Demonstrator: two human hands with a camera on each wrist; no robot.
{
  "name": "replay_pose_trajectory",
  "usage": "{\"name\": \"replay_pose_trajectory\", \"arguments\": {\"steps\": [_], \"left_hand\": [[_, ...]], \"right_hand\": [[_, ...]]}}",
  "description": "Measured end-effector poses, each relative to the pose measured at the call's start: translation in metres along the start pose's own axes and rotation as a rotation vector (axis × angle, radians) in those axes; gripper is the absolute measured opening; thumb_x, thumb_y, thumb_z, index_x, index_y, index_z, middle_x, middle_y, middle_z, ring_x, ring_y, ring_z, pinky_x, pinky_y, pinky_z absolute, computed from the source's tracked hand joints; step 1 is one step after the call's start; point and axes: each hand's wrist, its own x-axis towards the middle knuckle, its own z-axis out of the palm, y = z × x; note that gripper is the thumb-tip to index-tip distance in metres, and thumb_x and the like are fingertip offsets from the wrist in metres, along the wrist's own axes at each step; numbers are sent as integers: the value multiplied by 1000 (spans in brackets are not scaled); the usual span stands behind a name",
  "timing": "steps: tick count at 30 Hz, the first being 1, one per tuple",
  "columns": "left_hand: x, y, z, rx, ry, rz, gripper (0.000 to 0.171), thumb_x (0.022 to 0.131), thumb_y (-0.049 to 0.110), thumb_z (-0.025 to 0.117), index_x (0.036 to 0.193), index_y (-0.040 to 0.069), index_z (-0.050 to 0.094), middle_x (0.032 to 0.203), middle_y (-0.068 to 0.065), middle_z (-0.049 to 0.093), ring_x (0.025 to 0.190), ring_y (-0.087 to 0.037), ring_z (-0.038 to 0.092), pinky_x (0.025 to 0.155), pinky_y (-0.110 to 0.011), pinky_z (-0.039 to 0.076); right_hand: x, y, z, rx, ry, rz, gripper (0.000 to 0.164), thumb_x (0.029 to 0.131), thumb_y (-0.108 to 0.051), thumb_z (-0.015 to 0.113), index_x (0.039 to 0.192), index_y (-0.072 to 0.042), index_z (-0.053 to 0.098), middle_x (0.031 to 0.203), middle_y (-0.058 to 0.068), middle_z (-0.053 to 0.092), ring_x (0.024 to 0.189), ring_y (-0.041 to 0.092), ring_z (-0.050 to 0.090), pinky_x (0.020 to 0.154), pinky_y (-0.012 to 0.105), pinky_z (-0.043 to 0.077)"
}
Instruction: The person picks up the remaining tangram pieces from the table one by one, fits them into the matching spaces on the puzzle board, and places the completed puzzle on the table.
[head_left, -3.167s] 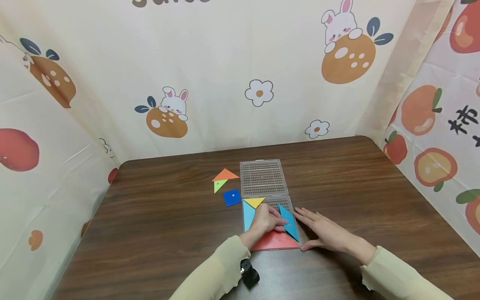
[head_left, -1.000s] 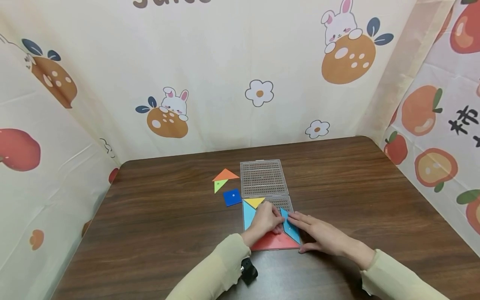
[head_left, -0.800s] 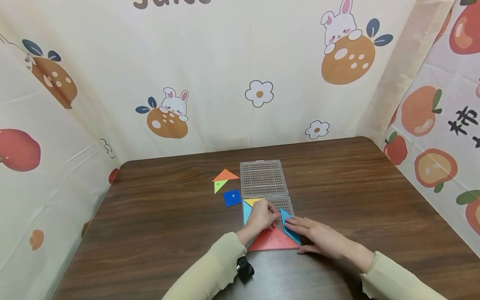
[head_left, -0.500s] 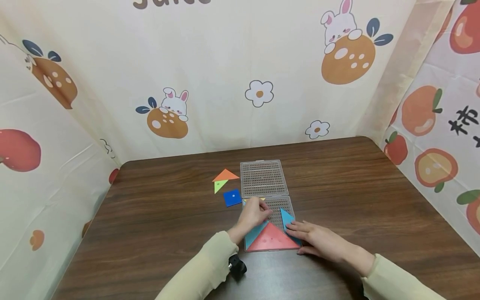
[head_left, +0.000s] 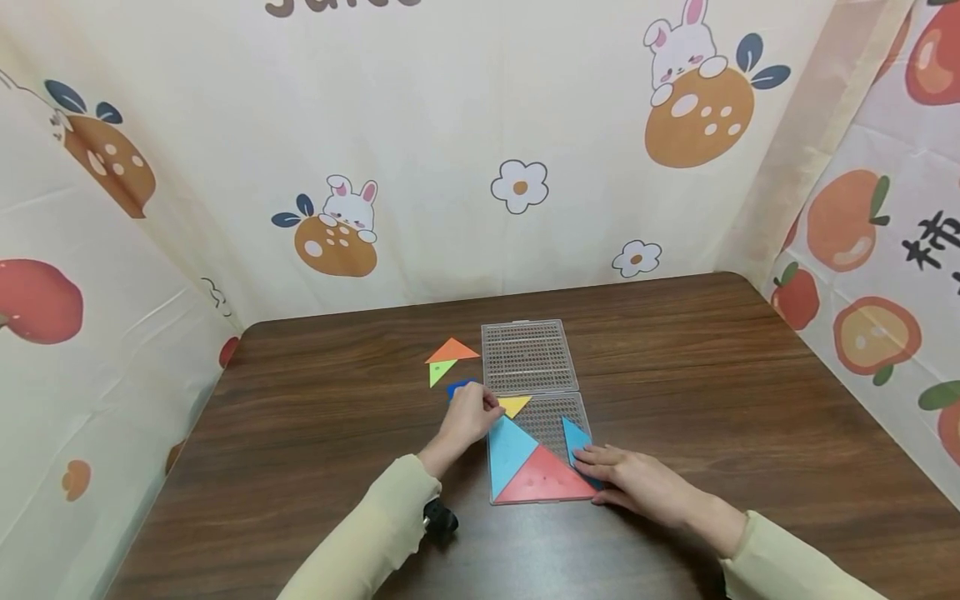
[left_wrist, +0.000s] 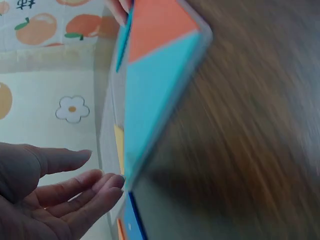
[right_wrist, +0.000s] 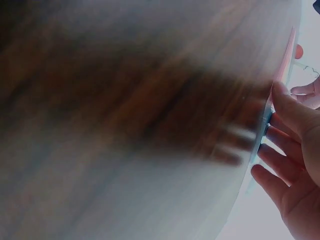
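Blocking most of the blue square (left_wrist: pixel 132 216) on the desk (head_left: pixel 337 417), your left hand (head_left: pixel 467 414) holds nothing, thumb parted from slightly bent fingers. Your right hand (head_left: pixel 645 482) seems to rest straight fingers on the parallelogram (head_left: pixel 573 436) in the tray (head_left: pixel 552 414), covering part of it. Beyond the square lie a green triangle (head_left: pixel 439 371) and an orange triangle (head_left: pixel 452 351).

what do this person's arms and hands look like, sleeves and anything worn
Both arms wear plain, pale yellow-green fabric sleeves. A small, blocky black device sits by the left cuff. The left hand and right hand wear no gloves.
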Motion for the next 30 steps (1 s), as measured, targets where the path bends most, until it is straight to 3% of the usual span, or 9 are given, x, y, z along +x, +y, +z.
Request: {"name": "replay_pose_trajectory", "arguments": {"steps": [5,9,13,20,30], "left_hand": [[3,-10,-7,92,-1,-2,7,79,4,64,78,-2,66,67,-6,59,54,-11,49,48,-21,42],[6,-17,-11,163,-23,-40,12,79,7,66,84,-3,67,72,-8,61,56,-12,50,52,-24,45],[9,-21,-14,215,-51,-53,11,78,8,67,81,-2,66,67,-7,57,58,-15,49,53,-26,45],[12,-27,-15,344,-60,6,17,75,9,71,84,-4,64,79,-10,56,70,-17,53,67,-32,50],[18,-30,-13,440,-104,38,27,74,9,71,96,-5,63,89,-14,58,79,-20,56,72,-35,49]], "right_hand": [[0,-1,1,17,9,-6,41,80,-22,65,115,-2,59,119,11,55,109,25,51,80,40,46],[0,-1,1,37,0,2,41,81,-23,64,116,-2,59,120,12,54,109,25,51,80,40,46],[1,0,1,52,0,3,41,81,-23,64,116,-2,59,120,13,54,109,26,51,80,40,46],[2,1,2,53,-7,1,40,80,-21,65,114,-1,59,118,14,55,108,26,52,79,39,46],[5,-1,-2,65,-36,21,39,79,-21,66,112,-1,60,117,14,56,108,26,52,80,39,46]]}}
